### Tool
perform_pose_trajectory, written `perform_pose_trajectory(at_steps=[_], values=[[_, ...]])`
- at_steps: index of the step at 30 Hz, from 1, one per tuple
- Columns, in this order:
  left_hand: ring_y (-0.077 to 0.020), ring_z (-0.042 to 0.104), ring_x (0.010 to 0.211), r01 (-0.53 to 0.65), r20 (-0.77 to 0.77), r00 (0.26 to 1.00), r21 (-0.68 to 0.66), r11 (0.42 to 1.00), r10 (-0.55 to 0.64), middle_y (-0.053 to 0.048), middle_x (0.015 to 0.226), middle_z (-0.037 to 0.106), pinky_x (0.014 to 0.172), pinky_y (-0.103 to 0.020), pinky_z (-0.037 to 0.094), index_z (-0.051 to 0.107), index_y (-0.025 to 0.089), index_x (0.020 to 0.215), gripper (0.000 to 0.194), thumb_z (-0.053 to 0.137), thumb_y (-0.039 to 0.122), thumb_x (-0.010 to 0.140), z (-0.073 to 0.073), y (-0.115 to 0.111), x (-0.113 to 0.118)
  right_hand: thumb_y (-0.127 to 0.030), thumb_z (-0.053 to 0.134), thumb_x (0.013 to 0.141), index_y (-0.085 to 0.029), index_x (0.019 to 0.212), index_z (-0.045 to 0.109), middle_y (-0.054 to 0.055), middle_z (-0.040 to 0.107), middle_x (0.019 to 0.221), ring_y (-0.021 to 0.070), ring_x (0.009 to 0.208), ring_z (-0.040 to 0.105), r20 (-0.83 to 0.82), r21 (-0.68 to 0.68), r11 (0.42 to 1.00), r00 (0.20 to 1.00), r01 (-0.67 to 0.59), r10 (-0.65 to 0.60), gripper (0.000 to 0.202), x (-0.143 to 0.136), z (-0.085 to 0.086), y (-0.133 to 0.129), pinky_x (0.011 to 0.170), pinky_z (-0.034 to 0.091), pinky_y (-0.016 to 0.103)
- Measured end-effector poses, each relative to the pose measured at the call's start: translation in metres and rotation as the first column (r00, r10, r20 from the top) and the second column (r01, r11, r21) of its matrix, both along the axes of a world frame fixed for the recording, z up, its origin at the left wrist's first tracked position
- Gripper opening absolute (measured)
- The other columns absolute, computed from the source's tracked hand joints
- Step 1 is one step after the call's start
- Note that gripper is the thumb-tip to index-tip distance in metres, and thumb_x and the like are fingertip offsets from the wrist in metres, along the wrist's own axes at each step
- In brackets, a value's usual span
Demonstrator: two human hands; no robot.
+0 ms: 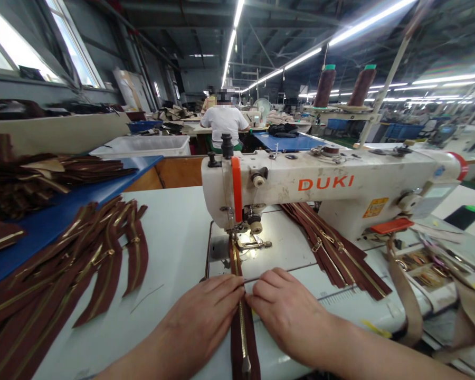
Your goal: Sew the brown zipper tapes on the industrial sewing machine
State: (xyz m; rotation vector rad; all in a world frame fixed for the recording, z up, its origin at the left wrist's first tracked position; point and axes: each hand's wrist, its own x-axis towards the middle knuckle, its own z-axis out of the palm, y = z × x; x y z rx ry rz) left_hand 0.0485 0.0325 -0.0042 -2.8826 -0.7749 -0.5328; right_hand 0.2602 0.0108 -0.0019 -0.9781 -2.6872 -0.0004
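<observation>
A brown zipper (243, 327) with gold teeth runs from under the presser foot of the white sewing machine (277, 182) straight toward me. A metal slider shows on it near the bottom edge of the view. My left hand (201, 319) lies over its left side, fingers together and pressed on the tape just in front of the needle plate (221, 250). From the other side, the curled fingers of my right hand (288, 311) pinch the zipper's right edge. Both hands nearly meet over the teeth, and their fingertips partly hide the tape.
Many brown zippers (111, 253) lie piled on the left of the table, with more (336, 253) behind the needle under the machine arm. A parts tray (431, 269) and hanging beige straps (406, 295) are at right. Thread cones (325, 87) stand behind; a person in white (225, 124) sits ahead.
</observation>
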Motion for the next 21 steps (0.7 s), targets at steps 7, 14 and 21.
perform_pose_trajectory(at_steps=[7, 14, 21], values=[[-0.0206, 0.059, 0.109, 0.009, -0.027, 1.000, 0.058, 0.998, -0.007, -0.011, 0.114, 0.067, 0.096, -0.038, 0.049, 0.059, 0.012, 0.112, 0.034, 0.035, 0.006, 0.087, -0.004, 0.018, 0.001, -0.015, 0.049, 0.090, -0.014, 0.093, 0.059, 0.005, 0.058, 0.086, 0.0203, 0.084, 0.045, 0.014, 0.055, 0.998, 1.000, 0.011, -0.011, 0.011, -0.003, 0.001, 0.018, 0.076, 0.035, 0.035], [-0.0215, 0.061, 0.108, -0.053, -0.084, 0.995, 0.102, 0.993, 0.061, -0.013, 0.114, 0.067, 0.094, -0.036, 0.051, 0.059, 0.008, 0.114, 0.035, 0.034, 0.010, 0.090, -0.005, 0.033, 0.001, -0.015, 0.051, 0.089, -0.015, 0.087, 0.060, 0.004, 0.058, 0.084, 0.0198, 0.084, 0.045, 0.019, 0.124, 0.992, 1.000, 0.010, -0.012, 0.009, -0.006, -0.001, 0.041, 0.080, 0.036, 0.035], [-0.0209, 0.058, 0.113, -0.130, -0.089, 0.986, 0.105, 0.986, 0.139, -0.013, 0.120, 0.064, 0.094, -0.036, 0.051, 0.058, 0.009, 0.117, 0.035, 0.034, 0.018, 0.093, -0.010, 0.041, 0.001, -0.015, 0.054, 0.087, -0.014, 0.086, 0.061, 0.005, 0.059, 0.085, 0.0208, 0.086, 0.047, 0.041, 0.133, 0.990, 0.998, 0.035, -0.041, 0.007, -0.011, 0.001, 0.060, 0.079, 0.037, 0.035]])
